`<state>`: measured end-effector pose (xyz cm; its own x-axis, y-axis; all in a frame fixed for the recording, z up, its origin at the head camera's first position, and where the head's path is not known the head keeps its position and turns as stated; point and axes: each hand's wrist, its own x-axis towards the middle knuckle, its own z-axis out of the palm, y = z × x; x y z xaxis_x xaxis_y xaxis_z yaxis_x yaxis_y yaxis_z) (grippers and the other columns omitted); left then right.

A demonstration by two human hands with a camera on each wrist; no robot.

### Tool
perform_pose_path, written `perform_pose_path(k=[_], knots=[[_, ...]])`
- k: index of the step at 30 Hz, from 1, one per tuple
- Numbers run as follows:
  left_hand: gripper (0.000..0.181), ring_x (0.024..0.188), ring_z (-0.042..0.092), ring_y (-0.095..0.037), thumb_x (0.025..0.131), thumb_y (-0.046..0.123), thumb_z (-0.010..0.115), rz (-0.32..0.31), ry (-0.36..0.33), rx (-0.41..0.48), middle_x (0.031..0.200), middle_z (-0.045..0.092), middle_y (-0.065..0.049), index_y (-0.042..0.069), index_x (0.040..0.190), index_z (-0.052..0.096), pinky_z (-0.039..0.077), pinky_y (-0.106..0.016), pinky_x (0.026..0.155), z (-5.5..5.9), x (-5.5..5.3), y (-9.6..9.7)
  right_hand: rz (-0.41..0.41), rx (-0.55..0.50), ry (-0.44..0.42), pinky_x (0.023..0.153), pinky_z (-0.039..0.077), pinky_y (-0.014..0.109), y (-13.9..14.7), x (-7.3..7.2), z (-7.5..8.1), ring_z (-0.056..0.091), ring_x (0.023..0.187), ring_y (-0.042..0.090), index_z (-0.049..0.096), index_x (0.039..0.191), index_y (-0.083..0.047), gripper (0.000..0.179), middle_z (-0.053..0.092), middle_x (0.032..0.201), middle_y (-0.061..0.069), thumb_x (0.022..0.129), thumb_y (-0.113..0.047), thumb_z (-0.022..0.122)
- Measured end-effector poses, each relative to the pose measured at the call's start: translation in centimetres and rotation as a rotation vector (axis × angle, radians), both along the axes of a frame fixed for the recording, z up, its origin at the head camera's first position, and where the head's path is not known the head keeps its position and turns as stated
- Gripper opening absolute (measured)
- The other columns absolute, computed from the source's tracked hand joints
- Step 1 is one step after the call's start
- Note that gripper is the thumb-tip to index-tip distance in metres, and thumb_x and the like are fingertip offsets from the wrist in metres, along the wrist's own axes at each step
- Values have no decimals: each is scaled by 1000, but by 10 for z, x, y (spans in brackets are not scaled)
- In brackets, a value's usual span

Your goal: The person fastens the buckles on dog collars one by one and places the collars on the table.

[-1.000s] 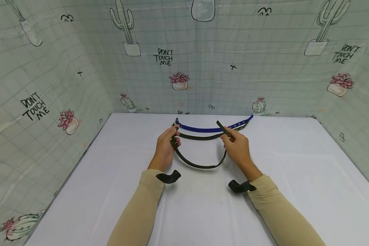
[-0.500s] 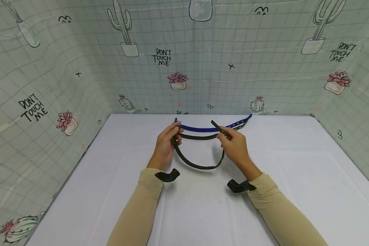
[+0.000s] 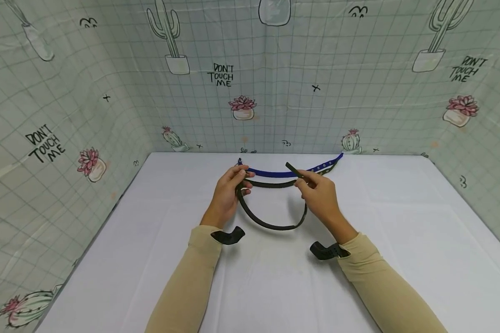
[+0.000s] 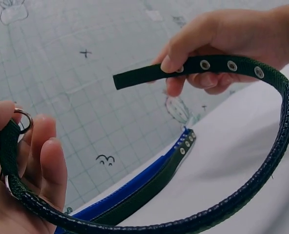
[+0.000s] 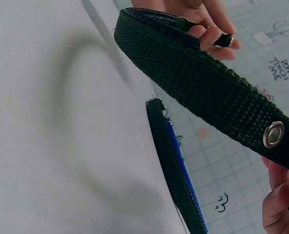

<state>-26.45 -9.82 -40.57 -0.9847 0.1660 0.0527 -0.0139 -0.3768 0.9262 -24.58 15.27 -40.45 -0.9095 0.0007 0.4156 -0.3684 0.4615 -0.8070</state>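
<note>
A dark green dog collar point(image 3: 271, 226) hangs in a U-shaped loop between my two hands above the white table. My left hand point(image 3: 226, 193) holds its buckle end, where a metal ring point(image 4: 31, 123) shows beside the thumb in the left wrist view. Near the other end, my right hand point(image 3: 321, 198) pinches the strap between thumb and fingers, and the plain tip point(image 4: 130, 79) sticks out past them to the left. Several metal eyelets point(image 4: 232, 66) run along that end. The collar's woven back faces the right wrist camera.
Behind the hands, a blue collar point(image 3: 275, 175) and another dark green collar point(image 3: 271, 185) lie side by side near the far edge of the white table point(image 3: 266, 286). A patterned cloth point(image 3: 300, 115) rises behind and along both sides.
My left hand has shifted slightly right and its fingers have moved about the buckle end. The strap tip in my right hand has come a little left. Both other collars lie still.
</note>
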Motion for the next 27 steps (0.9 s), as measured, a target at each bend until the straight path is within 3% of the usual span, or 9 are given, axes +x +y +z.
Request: perform_pose_path(k=[5, 12, 17, 23, 27], knots=[[39, 82, 61, -15, 106, 19, 53, -6, -3, 12, 116, 67, -9, -5, 136, 50, 53, -25, 73, 2, 0, 1, 3, -5, 16, 51, 45, 25, 1, -1, 1, 60, 60, 17, 71, 122, -3, 29, 73, 85, 10, 96, -13, 63], [29, 81, 60, -16, 105, 22, 57, 21, -20, 33, 119, 69, -8, 5, 127, 61, 52, -25, 73, 9, 2, 7, 46, -40, 14, 52, 46, 25, -3, 3, 4, 61, 63, 18, 71, 123, -6, 29, 73, 88, 10, 99, -20, 63], [31, 83, 60, -15, 104, 23, 58, 37, 21, 28, 126, 67, -9, 5, 129, 59, 51, -24, 73, 16, 5, 14, 88, -67, 48, 53, 47, 24, -9, 9, 11, 61, 65, 19, 72, 123, -7, 28, 72, 89, 10, 100, -21, 64], [36, 82, 59, -13, 105, 19, 55, 33, 58, 57, 121, 68, -8, -4, 133, 53, 51, -21, 70, 24, 9, 23, 96, -75, 105, 54, 46, 20, -23, 32, 39, 59, 63, 23, 70, 120, 4, 25, 70, 90, 21, 99, -5, 61], [27, 80, 59, -12, 105, 16, 56, 46, 39, 67, 111, 68, -6, 0, 126, 59, 51, -21, 69, 29, 13, 29, 93, -61, 175, 53, 44, 20, -29, 41, 48, 55, 60, 15, 71, 117, 6, 22, 66, 82, 18, 97, 0, 61]])
